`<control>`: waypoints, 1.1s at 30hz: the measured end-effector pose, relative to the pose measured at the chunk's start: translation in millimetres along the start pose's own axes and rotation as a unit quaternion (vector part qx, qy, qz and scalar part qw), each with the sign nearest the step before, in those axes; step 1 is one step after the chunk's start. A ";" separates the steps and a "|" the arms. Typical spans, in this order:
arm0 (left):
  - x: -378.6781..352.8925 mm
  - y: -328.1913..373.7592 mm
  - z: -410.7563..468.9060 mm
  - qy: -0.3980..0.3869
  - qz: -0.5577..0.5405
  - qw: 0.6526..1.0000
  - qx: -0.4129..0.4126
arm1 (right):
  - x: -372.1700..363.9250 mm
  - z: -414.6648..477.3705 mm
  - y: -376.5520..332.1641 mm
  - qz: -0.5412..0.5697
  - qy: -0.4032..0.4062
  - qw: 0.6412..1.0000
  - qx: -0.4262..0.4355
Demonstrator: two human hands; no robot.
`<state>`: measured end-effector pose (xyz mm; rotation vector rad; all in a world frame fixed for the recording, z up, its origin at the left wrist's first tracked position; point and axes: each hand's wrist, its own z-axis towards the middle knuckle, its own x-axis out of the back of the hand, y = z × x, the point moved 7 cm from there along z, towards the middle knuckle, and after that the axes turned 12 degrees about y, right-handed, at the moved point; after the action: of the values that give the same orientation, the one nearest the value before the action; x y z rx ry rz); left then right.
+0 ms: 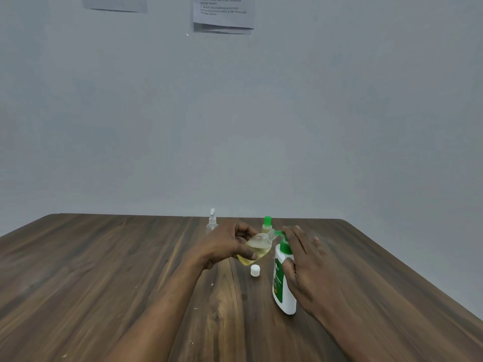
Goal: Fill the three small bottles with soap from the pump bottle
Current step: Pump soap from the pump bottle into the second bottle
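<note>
My left hand [227,244] grips a small clear bottle [257,248] holding yellow liquid, tilted so its open neck meets the green spout of the pump bottle [283,286]. The pump bottle is white with a green label and stands upright on the wooden table [104,270]. My right hand [303,259] lies over its green pump head, fingers on top and thumb against the bottle's shoulder. A white cap [255,270] lies on the table below the tilted bottle. Behind stand a small bottle with a green cap [267,224] and a clear spray bottle [212,222].
The table's far edge runs just behind the two standing bottles, against a plain grey wall. Printed paper sheets [223,14] hang high on the wall. A few white specks dot the tabletop near my left forearm.
</note>
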<state>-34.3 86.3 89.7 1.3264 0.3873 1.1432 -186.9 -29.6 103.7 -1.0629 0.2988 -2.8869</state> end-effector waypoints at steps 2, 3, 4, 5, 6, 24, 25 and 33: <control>-0.4 -0.7 -0.1 -0.002 -0.003 1.000 0.004 | -0.7 -0.5 1.6 -0.002 -0.001 1.000 -0.003; -0.6 -0.8 -0.4 -0.003 -0.002 1.000 0.005 | -0.9 -0.5 2.3 -0.006 -0.001 1.000 -0.004; -0.9 -1.0 -0.7 -0.003 0.000 1.000 0.007 | -0.8 -0.4 3.0 -0.010 -0.002 1.000 -0.004; -1.1 -1.3 -0.8 -0.002 0.000 1.000 0.008 | -0.7 -0.4 3.7 -0.012 -0.004 1.000 -0.005; -1.3 -1.5 -1.0 -0.003 -0.001 1.000 0.008 | -0.6 -0.3 4.0 -0.013 -0.006 1.000 -0.005; -1.0 0.6 -2.2 -0.003 0.000 1.000 0.003 | 1.7 -1.7 1.8 -0.028 -0.004 1.000 0.006; -1.2 0.7 -2.2 -0.004 0.001 1.000 0.002 | 1.9 -1.7 2.1 -0.028 -0.004 1.000 0.006; -1.4 0.6 -1.0 -0.004 -0.005 1.000 0.003 | 1.9 -0.6 -0.6 -0.009 0.005 1.000 0.003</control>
<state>-35.9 85.6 89.5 1.3331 0.3923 1.1299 -188.7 -29.1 104.6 -1.0564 0.2837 -2.9080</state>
